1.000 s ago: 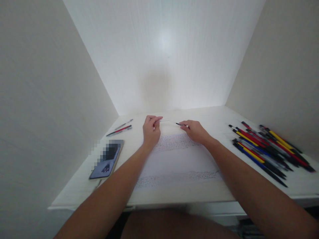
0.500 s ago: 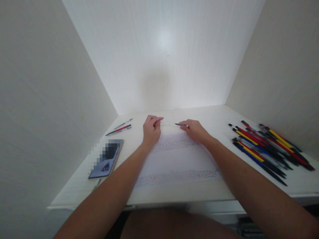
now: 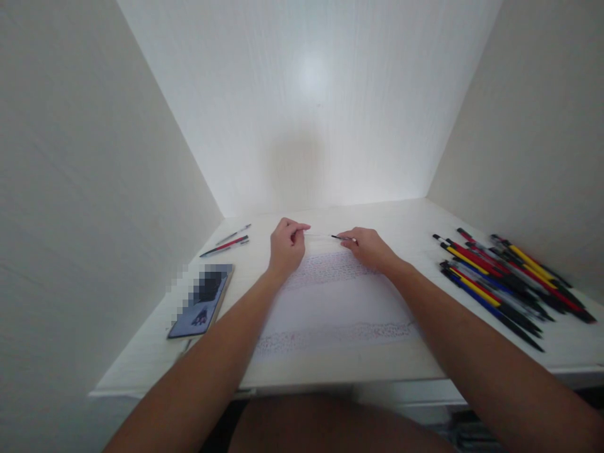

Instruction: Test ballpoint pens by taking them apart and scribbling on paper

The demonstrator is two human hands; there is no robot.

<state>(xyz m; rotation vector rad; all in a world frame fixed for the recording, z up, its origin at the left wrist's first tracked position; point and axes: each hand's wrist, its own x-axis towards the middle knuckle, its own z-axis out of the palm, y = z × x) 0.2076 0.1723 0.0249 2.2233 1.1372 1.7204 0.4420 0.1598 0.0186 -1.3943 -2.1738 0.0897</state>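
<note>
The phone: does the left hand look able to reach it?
Probably yes: nothing visible stands between the left hand and the phone, though that hand seems to pinch a thin piece.

It seemed a study nook: white panels (image 3: 306,132) enclosed a desk (image 3: 391,220), with pens (image 3: 504,277) right of the marked paper (image 3: 330,305), a phone (image 3: 202,314) left of it.

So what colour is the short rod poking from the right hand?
The rod looks black, best seen in the head view.
</note>
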